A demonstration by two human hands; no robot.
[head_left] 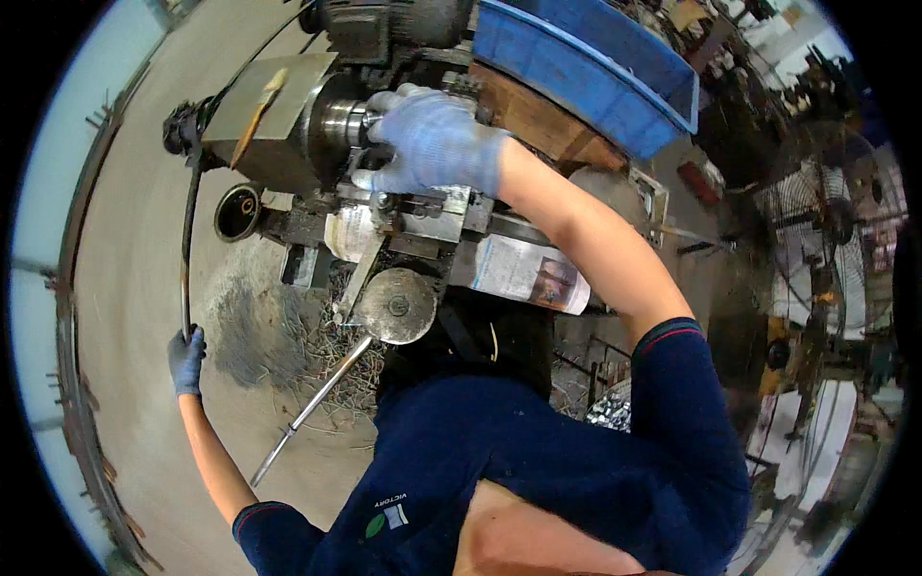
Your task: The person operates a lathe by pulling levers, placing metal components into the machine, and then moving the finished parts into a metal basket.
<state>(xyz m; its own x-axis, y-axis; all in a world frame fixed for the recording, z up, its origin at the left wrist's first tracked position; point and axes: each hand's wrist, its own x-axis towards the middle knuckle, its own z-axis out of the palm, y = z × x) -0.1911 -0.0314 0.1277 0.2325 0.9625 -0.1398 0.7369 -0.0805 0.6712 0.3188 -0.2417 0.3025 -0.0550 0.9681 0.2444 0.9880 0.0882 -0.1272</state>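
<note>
My left hand (187, 361), in a blue-grey glove, is closed around the lower end of a long dark lever (190, 250) that hangs from the side of a lathe headstock (269, 125). At the front of the shiny spindle nose (341, 125), my gloved right hand (427, 144) has its fingers curled about a small round metal part (370, 119). The thumb stands apart below it. My palm and fingers hide most of that part. A brush with a wooden handle (252, 132) lies on top of the headstock.
Behind the lathe are a motor (394, 21) and a blue plastic bin (586, 72) on a wooden box (538, 115). Close to my body, a round metal disc (399, 305) and a long steel handle (312, 408) stick out. Metal shavings (331, 360) cover the floor below.
</note>
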